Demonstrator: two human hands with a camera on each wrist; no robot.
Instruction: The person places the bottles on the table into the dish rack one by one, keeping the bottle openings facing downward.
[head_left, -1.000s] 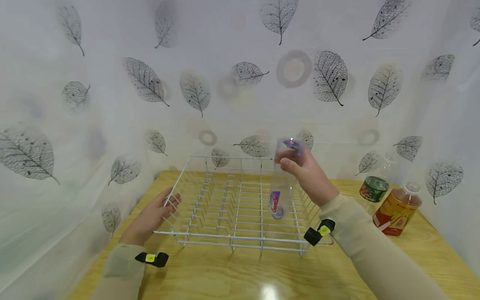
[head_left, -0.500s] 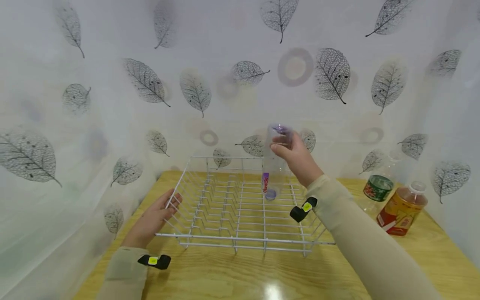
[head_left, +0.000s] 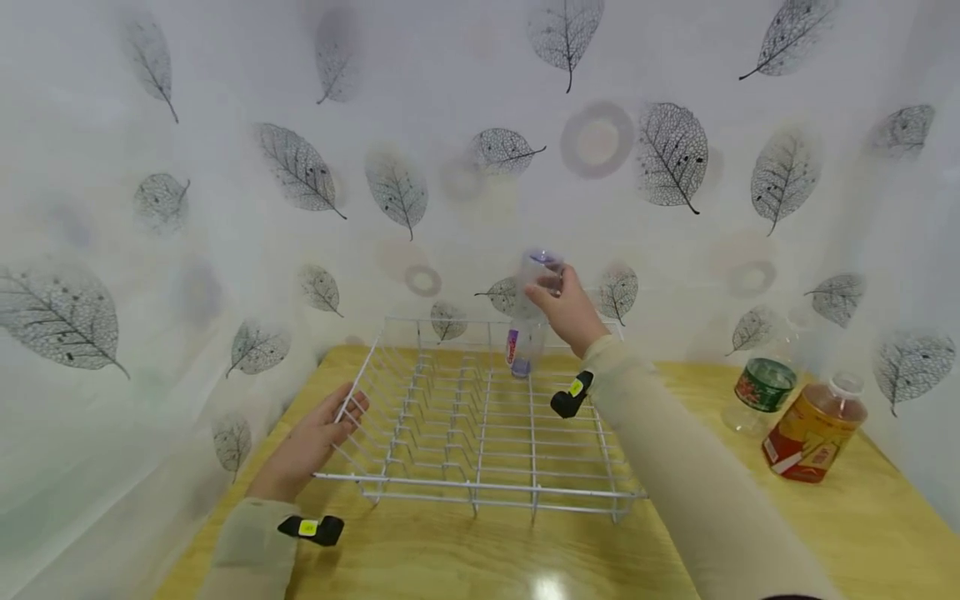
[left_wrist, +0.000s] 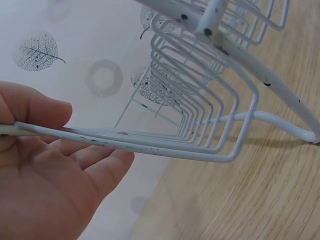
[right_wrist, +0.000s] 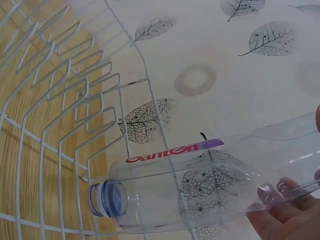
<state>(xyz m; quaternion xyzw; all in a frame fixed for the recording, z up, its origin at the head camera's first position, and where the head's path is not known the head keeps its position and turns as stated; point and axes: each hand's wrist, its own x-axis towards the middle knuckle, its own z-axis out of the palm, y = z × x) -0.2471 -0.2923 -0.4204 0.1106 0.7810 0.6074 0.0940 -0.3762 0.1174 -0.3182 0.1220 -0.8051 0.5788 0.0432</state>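
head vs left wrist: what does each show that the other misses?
Head only: right hand holding the clear bottle cap-down over the rack's far side; two bottles on the table. Left wrist only: dark specks on the rack wire, close up. Both: left hand gripping the white wire rack.

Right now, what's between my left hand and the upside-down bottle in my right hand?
In the head view, only the white wire rack, its tines and bare wire floor, lies between the left hand and the clear bottle held by the right hand.
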